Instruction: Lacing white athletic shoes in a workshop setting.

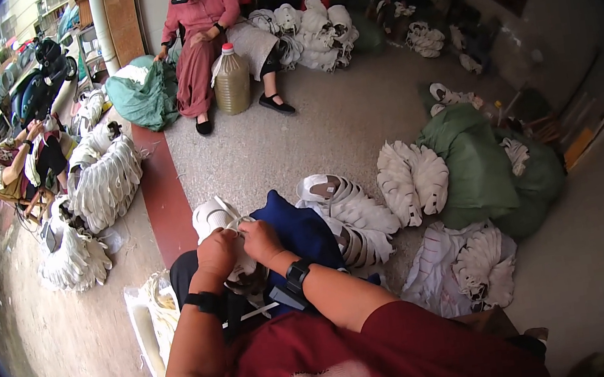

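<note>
In front of me, over my lap, is a white shoe upper, its rounded toe pointing away. My left hand is closed at its near part, fingertips pinched together. Beside it, my right hand is closed too, pinching a white shoelace that crosses the upper. The fingertips of both hands nearly meet over the lacing, so the exact grip is partly hidden. Below the hands, a brown-and-white part of the upper hangs down. Dark blue cloth lies just right of my right hand.
Bundles of white shoe uppers lie to the right, near green sacks. A white tray with pale laces stands at left. More bundles rest further left. Ahead, a seated person is beside a large plastic jug.
</note>
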`<state>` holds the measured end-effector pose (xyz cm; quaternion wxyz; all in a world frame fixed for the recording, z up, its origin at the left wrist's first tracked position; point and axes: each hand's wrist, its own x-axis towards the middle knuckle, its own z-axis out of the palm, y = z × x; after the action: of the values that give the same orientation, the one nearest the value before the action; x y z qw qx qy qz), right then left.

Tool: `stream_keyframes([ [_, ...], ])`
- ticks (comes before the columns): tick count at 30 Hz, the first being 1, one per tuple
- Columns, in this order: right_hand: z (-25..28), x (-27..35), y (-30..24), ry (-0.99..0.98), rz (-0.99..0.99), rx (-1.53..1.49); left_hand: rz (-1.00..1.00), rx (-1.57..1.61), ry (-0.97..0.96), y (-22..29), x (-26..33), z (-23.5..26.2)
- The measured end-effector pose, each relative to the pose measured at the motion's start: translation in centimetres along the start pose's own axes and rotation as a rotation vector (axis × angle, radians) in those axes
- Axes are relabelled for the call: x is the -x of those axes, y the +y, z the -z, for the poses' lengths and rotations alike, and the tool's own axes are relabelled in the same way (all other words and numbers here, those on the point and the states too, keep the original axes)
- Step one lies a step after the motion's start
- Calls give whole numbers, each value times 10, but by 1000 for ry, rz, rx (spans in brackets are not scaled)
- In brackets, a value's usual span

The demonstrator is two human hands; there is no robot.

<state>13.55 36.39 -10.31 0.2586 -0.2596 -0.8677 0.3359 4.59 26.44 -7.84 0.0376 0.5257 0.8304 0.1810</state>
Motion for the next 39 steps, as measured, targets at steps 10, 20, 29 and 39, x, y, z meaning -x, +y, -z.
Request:
stream_keyframes([
  [10,-3,-2,-1,-26,-60,-24,156,35,35,21,5,3],
  [20,0,-5,2,-66,-35,25,211,9,46,20,-3,-1],
  [29,2,-20,25,-276,-282,-468,186,94,12,9,10,1],
  [39,-14,-24,33,-157,-402,-445,172,191,46,11,12,4],
])
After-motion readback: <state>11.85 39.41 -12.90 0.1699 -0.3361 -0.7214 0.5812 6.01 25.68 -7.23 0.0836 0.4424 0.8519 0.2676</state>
